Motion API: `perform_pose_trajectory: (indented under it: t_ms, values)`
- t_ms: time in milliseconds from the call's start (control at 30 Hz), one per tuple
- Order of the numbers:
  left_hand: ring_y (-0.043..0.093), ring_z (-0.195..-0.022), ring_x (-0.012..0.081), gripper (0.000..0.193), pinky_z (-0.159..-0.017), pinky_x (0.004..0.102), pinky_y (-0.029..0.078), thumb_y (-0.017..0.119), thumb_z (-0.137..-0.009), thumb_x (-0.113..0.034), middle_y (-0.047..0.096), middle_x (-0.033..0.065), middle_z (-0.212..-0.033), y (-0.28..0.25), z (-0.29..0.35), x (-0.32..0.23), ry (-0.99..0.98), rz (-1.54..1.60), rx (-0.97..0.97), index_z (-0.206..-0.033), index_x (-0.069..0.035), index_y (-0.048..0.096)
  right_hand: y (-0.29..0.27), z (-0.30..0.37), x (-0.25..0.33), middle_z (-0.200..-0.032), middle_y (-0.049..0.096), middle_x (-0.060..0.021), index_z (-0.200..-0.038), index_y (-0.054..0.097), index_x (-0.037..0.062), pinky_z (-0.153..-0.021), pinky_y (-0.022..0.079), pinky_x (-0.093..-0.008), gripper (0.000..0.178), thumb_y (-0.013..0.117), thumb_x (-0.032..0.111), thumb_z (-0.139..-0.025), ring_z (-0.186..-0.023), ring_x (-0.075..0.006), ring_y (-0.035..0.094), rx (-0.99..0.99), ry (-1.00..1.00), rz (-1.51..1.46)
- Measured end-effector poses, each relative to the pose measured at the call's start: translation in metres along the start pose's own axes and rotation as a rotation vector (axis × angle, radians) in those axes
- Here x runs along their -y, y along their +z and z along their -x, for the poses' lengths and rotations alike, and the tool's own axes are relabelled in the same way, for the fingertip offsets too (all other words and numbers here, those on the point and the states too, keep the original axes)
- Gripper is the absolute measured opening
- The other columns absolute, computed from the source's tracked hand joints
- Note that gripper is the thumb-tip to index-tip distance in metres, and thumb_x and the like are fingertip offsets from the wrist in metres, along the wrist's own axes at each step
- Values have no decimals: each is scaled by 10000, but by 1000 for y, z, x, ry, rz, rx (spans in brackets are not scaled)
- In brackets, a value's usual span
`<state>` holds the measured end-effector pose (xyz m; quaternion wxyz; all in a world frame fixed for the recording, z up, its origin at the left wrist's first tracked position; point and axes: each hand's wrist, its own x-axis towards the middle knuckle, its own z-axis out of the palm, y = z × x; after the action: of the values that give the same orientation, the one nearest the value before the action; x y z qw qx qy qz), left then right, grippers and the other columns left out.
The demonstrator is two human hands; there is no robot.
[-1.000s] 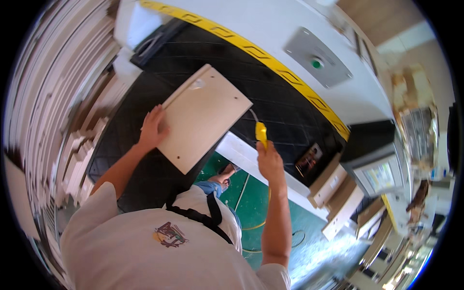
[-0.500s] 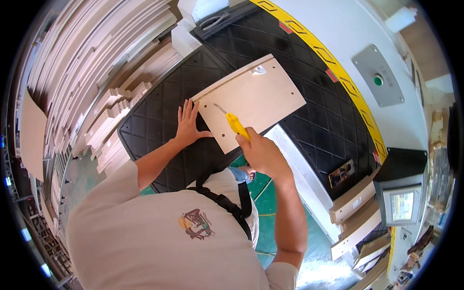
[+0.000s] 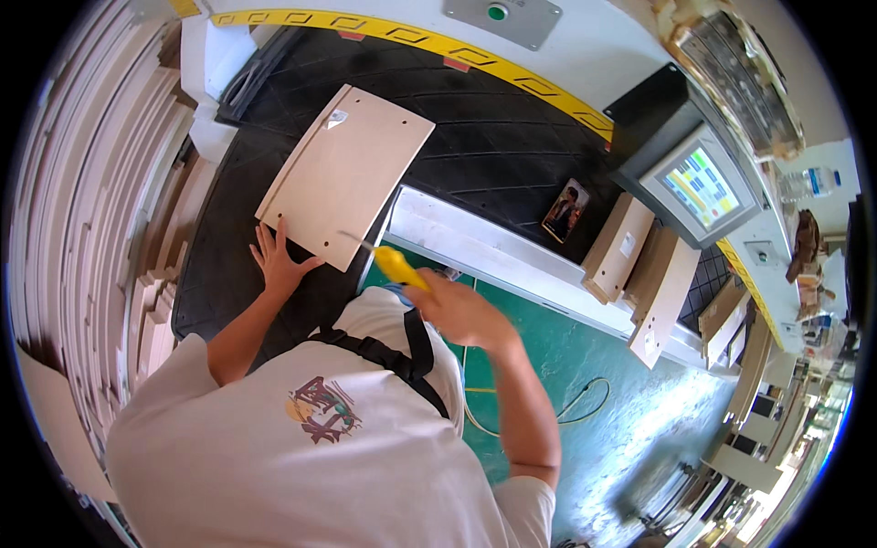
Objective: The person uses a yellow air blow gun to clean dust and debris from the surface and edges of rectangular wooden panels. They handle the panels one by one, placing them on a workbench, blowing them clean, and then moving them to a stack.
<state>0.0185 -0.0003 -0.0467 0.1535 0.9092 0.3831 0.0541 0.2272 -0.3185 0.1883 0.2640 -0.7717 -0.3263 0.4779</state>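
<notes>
One black-matted worktable [image 3: 475,146] runs under the drilled panel [image 3: 343,178] and on past its far side. The table's inner edge is just beside the panel's right side, with green floor [image 3: 534,342] beyond: a hard shove that way could drop the panel.

Tall stack of pale boards [image 3: 82,183] left of the panel, apart from it. A wide left elbow might knock that.

Panel lies flat, set at an angle, near end toward the person. No clamp visible, so restraint is probably the main weak point.

Touchscreen console [image 3: 699,187] and short boards [image 3: 621,247] are well right of the panel, low risk. Yellowish hose [image 3: 585,416] on the floor, also right of it; link to the tool not visible. If joined, a snag could yank the aim.

Left hand [image 3: 279,265]: fingers splayed at the panel's near-left corner, thumb by its near edge, wrapped round nothing. Can't tell how hard it presses; too light and the panel could skate or spin.

Right hand [image 3: 457,306]: fist round a yellow air gun [image 3: 395,268] (likely, going by the thin nozzle [image 3: 354,238]), off the panel's near-right corner. A slip could score the face or hit the left thumb; air could kick dust up.

Smallest: near-right hole [image 3: 326,245] in the panel, close to the tip. Jabbing it could chip the rim.
</notes>
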Motion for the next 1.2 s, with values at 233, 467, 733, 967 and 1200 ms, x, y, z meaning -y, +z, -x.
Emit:
perform_pose_trajectory:
  t_ms: [233, 467, 733, 967, 1200]
  values:
    - [32, -1597, 436, 1347, -1211, 699, 33, 839, -629, -744, 112, 295, -1700, 11, -19, -1, 0, -16, -47, -1668, -184, 191, 12, -26, -6, -1014, 685, -272, -1209, 591, 0, -852, 490, -498, 461, 448, 419, -1080, -979, -450, 653, -47, -41, -171]
    - [90, -1572, 491, 1371, -1174, 750, 83, 763, -642, -830, 155, 359, -1658, 28, -59, -30, 28, -30, -131, -1653, -89, 206, 15, -56, -64, -720, 536, -32, -1048, 540, 45, -480, 426, -329, 369, 446, 396, -1118, -526, -139, 519, -857, 137, -774]
    - [78, -1578, 493, 1354, -1192, 732, 60, 766, -662, -821, 158, 370, -1658, 40, -123, -69, -31, -13, -108, -1633, -54, 216, -10, -91, -43, -1073, 703, -150, -1510, 401, -21, -412, 329, -231, 565, 566, 154, -999, -468, -63, 424, -351, -169, -1135]
    - [130, -1555, 534, 1382, -1161, 769, 92, 693, -634, -900, 213, 428, -1609, 61, -182, -95, 13, -29, -194, -1628, -54, 241, 8, -86, -62, -1428, 569, -290, -1566, 320, -1, -498, 434, -248, 763, 564, 79, -848, -583, -152, 499, -306, -208, -1633]
    - [120, -1566, 512, 1389, -1179, 754, 77, 680, -611, -925, 209, 414, -1619, 49, -244, -84, 4, -21, -140, -1629, -82, 252, 34, -76, -56, -1476, 539, -270, -1485, 458, 68, -638, 530, -319, 754, 639, 103, -754, -775, -250, 657, -359, -235, -1773]
